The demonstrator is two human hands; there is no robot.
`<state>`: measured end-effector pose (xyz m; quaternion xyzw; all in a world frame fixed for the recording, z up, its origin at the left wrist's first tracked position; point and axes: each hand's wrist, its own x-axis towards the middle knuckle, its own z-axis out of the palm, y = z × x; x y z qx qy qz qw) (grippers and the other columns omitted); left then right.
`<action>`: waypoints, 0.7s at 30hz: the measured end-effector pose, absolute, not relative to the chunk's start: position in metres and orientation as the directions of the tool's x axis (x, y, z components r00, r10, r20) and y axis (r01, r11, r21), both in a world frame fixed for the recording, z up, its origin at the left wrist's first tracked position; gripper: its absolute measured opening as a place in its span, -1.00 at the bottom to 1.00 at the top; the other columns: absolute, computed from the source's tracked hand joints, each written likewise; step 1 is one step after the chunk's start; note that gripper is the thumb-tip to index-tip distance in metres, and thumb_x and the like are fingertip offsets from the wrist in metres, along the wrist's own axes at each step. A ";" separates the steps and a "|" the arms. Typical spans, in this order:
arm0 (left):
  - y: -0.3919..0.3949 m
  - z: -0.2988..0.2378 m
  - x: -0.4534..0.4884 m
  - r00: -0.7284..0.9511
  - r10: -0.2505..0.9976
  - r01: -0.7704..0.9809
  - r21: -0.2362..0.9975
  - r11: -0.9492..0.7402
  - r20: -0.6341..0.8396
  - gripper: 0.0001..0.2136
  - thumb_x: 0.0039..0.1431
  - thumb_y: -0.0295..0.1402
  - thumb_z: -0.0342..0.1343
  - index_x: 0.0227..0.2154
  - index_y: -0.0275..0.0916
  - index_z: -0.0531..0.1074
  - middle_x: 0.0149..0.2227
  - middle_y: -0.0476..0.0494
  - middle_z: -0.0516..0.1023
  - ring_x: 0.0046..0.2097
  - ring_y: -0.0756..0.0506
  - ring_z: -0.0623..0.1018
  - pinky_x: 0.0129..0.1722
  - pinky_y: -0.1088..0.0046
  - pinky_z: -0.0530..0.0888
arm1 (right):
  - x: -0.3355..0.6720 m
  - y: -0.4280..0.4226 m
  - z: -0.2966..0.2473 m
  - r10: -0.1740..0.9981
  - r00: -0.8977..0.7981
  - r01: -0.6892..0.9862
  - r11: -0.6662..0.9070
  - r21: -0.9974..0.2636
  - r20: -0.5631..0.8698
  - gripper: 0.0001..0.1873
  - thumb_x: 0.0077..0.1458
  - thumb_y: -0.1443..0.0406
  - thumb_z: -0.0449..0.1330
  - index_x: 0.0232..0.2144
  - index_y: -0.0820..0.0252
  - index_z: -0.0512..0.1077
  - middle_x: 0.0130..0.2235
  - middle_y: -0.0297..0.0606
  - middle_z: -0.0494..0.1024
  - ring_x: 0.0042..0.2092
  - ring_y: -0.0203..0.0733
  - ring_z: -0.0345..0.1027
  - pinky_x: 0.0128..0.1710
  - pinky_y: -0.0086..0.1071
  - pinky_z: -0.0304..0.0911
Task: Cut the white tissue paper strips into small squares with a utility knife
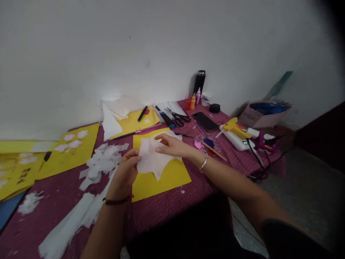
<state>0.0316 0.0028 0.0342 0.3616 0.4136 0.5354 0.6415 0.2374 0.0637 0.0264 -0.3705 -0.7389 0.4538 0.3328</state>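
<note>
A torn piece of thin white paper (153, 162) lies over a yellow sheet (161, 189) in front of me. My left hand (128, 165) pinches the paper's left edge between thumb and fingers. Over the paper's upper middle is my right hand (172, 145), its fingers apart and slightly curled, the fingertips at or just above the surface. Whether they press on the paper is unclear. Just right of the sheet sits a clear palette (196, 138) with pink and dark blue paint and a wooden stick (214, 150) across it.
Torn white paper strips (101, 165) spread to the left, beside yellow sheets with pink flowers (81, 154). Scissors (178, 117), a phone (205, 121), paint bottles (193, 101) and a black flask (199, 81) stand or lie behind. A yellow glue gun (235, 128) is at right.
</note>
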 end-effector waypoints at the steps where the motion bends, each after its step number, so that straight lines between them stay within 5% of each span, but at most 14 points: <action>1: 0.002 0.034 0.031 0.101 0.987 -0.382 0.912 0.152 -0.122 -0.83 -0.29 -0.46 0.25 -0.57 -0.23 0.37 -0.63 0.11 0.39 -0.61 0.07 0.35 -0.59 0.59 0.27 | 0.231 0.065 0.027 0.866 -0.468 0.276 0.332 -0.902 0.176 -0.52 -0.02 0.14 0.29 -0.09 0.26 0.36 -0.41 -0.40 0.37 -0.42 -0.32 0.18 -0.42 -0.43 0.07; 5: 0.002 0.032 0.026 0.255 0.965 -0.267 0.955 0.129 -0.059 -0.81 -0.25 -0.36 0.28 -0.54 -0.23 0.38 -0.57 0.04 0.43 -0.52 0.01 0.43 -0.50 0.52 0.38 | 0.213 0.071 0.029 0.899 -0.327 0.302 0.391 -0.869 0.291 -0.87 0.06 0.28 0.16 -0.48 0.23 0.36 -0.51 -0.44 0.29 -0.45 -0.34 0.12 -0.45 -0.44 -0.02; 11: 0.011 0.019 0.030 0.165 0.984 -0.076 0.995 0.072 -0.059 -0.60 0.03 0.02 0.15 -0.31 -0.27 0.47 -0.38 -0.16 0.56 -0.39 -0.09 0.52 -0.43 0.42 0.47 | 0.204 0.061 0.023 0.855 -0.343 0.301 0.492 -0.817 0.389 -0.91 0.03 0.35 0.13 -0.50 0.22 0.34 -0.51 -0.44 0.29 -0.44 -0.33 0.13 -0.44 -0.44 -0.07; 17: 0.010 0.015 0.040 0.058 0.998 0.008 1.000 0.019 -0.019 -0.71 -0.17 -0.18 0.37 -0.43 -0.27 0.51 -0.46 -0.04 0.53 -0.43 -0.04 0.46 -0.48 0.52 0.38 | 0.207 0.051 0.020 0.808 -0.449 0.240 0.519 -0.820 0.380 -0.92 -0.01 0.37 0.15 -0.52 0.21 0.35 -0.51 -0.44 0.31 -0.42 -0.32 0.16 -0.43 -0.46 -0.03; 21: 0.007 0.021 0.039 0.003 1.000 0.066 0.997 0.027 -0.027 -0.72 -0.11 -0.16 0.32 -0.60 -0.27 0.44 -0.62 0.02 0.41 -0.58 0.02 0.34 -0.60 0.54 0.26 | 0.216 0.061 0.020 0.839 -0.410 0.205 0.467 -0.860 0.357 -0.89 -0.01 0.31 0.15 -0.53 0.20 0.35 -0.53 -0.45 0.30 -0.44 -0.32 0.15 -0.45 -0.47 -0.01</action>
